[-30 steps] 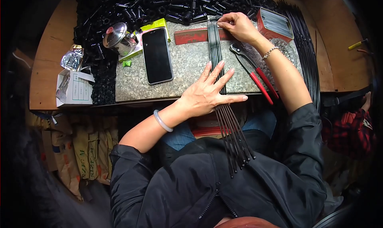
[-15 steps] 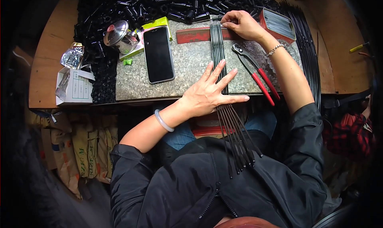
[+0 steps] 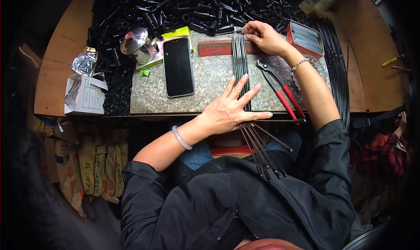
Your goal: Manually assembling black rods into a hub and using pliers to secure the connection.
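A row of thin black rods (image 3: 242, 70) lies across the grey work board (image 3: 148, 97), with their far ends over a red bar (image 3: 214, 48). My left hand (image 3: 229, 111) rests on the rods with its fingers spread. Their near ends, tipped with small dark knobs, fan out past the table edge above my lap. One rod sticks out sideways to the right beneath my left hand. At the far ends, the thumb and fingers of my right hand (image 3: 264, 36) are pinched together. What they hold is too small to make out. Cutting pliers (image 3: 280, 89) with red handles lie right of the rods.
A black phone (image 3: 178, 68), a lidded metal pot (image 3: 139, 46) and a white carton (image 3: 87, 94) stand to the left. Black tubular parts (image 3: 175, 9) are heaped behind. A red tin (image 3: 305, 39) full of thin grey strips and a bundle of long black rods (image 3: 334, 62) are at right.
The rods' near ends have shifted, and one has swung out sideways to the right. My left hand stays flat on the row and my right stays pinched at the far ends. The view has shifted slightly.
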Tool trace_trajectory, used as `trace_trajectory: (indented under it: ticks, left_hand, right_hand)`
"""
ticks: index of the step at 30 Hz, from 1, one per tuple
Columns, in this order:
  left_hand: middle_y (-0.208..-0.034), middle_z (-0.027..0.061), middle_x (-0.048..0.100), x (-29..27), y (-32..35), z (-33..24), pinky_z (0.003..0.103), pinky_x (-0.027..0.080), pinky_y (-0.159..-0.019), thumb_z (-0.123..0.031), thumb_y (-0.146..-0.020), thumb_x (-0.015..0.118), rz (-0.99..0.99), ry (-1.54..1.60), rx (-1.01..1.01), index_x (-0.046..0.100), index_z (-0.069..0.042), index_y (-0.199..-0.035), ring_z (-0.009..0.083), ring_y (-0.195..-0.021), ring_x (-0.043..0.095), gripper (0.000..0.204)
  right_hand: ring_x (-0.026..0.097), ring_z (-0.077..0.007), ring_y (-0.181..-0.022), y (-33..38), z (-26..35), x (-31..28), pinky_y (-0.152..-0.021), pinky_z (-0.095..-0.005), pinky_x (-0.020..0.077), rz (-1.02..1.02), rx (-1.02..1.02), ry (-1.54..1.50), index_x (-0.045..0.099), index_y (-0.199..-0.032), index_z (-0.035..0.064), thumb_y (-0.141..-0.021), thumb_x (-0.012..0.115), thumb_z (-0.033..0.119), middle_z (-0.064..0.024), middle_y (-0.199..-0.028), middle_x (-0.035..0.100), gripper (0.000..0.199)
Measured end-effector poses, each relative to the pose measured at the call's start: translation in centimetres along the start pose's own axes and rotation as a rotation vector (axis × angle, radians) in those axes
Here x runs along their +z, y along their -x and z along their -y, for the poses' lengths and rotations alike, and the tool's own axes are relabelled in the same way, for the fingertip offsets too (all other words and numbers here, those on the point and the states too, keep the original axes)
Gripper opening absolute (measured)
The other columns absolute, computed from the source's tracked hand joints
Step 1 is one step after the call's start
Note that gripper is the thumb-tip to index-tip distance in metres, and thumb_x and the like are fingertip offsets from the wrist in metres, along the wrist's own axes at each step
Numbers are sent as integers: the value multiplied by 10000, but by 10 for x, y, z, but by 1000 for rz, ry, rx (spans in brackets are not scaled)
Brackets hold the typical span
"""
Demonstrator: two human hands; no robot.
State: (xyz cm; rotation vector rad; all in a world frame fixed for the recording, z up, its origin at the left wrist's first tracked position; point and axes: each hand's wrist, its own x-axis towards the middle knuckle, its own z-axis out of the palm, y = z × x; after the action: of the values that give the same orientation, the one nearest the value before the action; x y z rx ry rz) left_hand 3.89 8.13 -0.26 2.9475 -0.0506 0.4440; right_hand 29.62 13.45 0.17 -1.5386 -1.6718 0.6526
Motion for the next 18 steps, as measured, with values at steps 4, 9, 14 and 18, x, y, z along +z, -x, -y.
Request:
trace_trajectory:
  ticks: [4, 9, 14, 18]
  left_hand:
    - [-1405, 205, 301, -1, 0, 1, 605, 303, -1007, -181, -732, 637, -4, 28, 4, 382, -471, -1317, 510, -1271, 282, 701]
    - [-1402, 210, 304, -2, -2, 1, 599, 312, -1006, -183, -731, 638, 25, 17, -4, 381, -472, -1317, 508, -1271, 284, 703]
    - [-1399, 210, 308, -2, -2, 2, 597, 312, -1007, -182, -734, 635, 7, 23, -7, 374, -474, -1321, 508, -1267, 291, 706]
    - [-1397, 212, 311, -4, -2, 0, 595, 314, -1006, -186, -739, 627, 6, -3, -18, 381, -469, -1321, 510, -1264, 296, 692]
  right_hand:
    - [494, -97, -713, 1, 10, -3, -670, -241, 441, 22, 22, 94, 614, -941, 26, -821, 602, 55, -24, -787, 550, 124]
    - [425, -65, -634, 0, 9, -7, -601, -225, 396, 20, -37, 125, 611, -898, 29, -833, 608, 52, 16, -707, 506, 69]
    - [461, -107, -726, -2, 7, 4, -677, -239, 412, -53, -76, 115, 592, -968, 42, -834, 565, 38, -30, -832, 515, 138]
    - [472, -143, -757, -3, 7, 4, -722, -258, 420, -42, -131, 268, 580, -990, 59, -838, 537, 40, -65, -886, 504, 160]
